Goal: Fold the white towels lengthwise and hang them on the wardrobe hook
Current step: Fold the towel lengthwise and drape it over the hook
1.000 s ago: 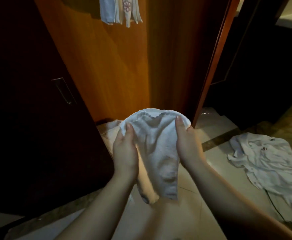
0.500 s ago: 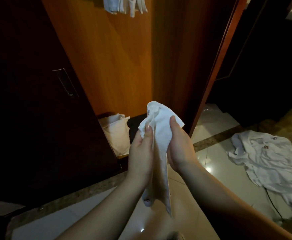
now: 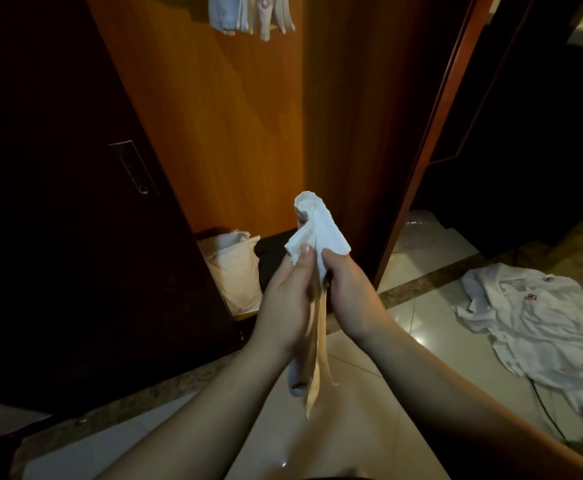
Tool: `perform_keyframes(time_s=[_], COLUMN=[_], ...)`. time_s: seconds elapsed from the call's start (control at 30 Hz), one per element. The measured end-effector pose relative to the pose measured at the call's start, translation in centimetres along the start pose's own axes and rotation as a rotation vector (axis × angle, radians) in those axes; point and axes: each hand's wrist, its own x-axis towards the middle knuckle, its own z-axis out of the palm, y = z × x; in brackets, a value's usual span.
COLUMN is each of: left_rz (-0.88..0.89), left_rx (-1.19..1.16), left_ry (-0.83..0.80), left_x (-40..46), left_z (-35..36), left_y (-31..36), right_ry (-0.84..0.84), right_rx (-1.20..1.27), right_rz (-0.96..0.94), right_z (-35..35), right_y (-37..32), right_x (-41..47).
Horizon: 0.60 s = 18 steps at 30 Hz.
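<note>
White towel (image 3: pixel 319 230) pinched between your two hands, in front of the wardrobe door (image 3: pixel 220 133).

Its bunched top sticks up above your fingers; the rest hangs down between your wrists. Your left hand (image 3: pixel 284 299) and right hand (image 3: pixel 350 296) both curl around it, thumbs pressing the cloth. More towels (image 3: pixel 252 15) hang above; a white garment (image 3: pixel 539 327) lies on the floor to your right.
</note>
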Motion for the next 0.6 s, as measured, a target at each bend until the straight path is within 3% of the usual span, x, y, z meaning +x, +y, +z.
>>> perform_keyframes(time_s=[0.23,0.4,0.5,0.6], left_rz=[0.008,-0.11,-0.187,-0.214], left_rx=[0.022,0.087,0.22,0.33], left_ry=[-0.056,-0.103,-0.242,-0.308], left_x=[0.1,0.5,1.0,1.0], left_z=[-0.4,-0.6,-1.6,-2.0], left_y=[1.8,1.8,2.2,3.4], right_ry=[-0.021,-0.121,-0.215,-0.176], right_rx=[-0.047,-0.106,-0.302,-0.499], right_rz=[-0.095,-0.099,-0.07,-0.113], right_z=[-0.8,-1.4,-2.1,-1.8], right_y=[-0.6,-0.7,-1.1,-0.8], right_x=[0.1,0.1,0.5,0.3])
